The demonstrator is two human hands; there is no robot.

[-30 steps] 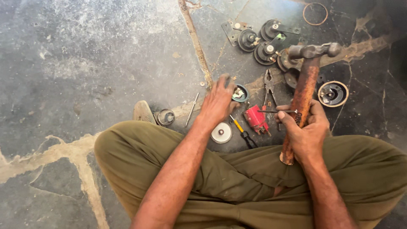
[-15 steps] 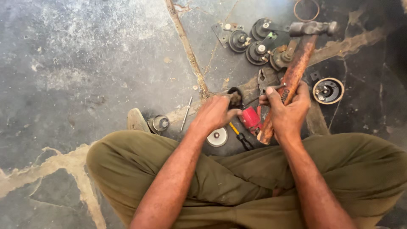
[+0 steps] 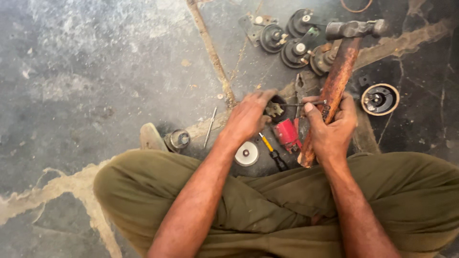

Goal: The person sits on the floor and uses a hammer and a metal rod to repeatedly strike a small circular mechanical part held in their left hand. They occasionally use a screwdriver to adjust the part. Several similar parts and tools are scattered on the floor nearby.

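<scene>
The person sits cross-legged on the concrete floor [image 3: 95, 71], parts spread within arm's reach just past the knees. The right hand [image 3: 332, 129] is clenched around the rusty handle of a hammer [image 3: 337, 81], head raised toward the upper right of the frame, and its fingertips also seem to pinch a thin metal rod [image 3: 299, 103] lying level toward the left hand [image 3: 248, 117]. That hand curls down, fingers bent, gripping a small dark round part [image 3: 276, 109] at centre frame, probably to steady it. A red piece [image 3: 287, 134] lies just below, and black discs [image 3: 287, 36] cluster at top.
</scene>
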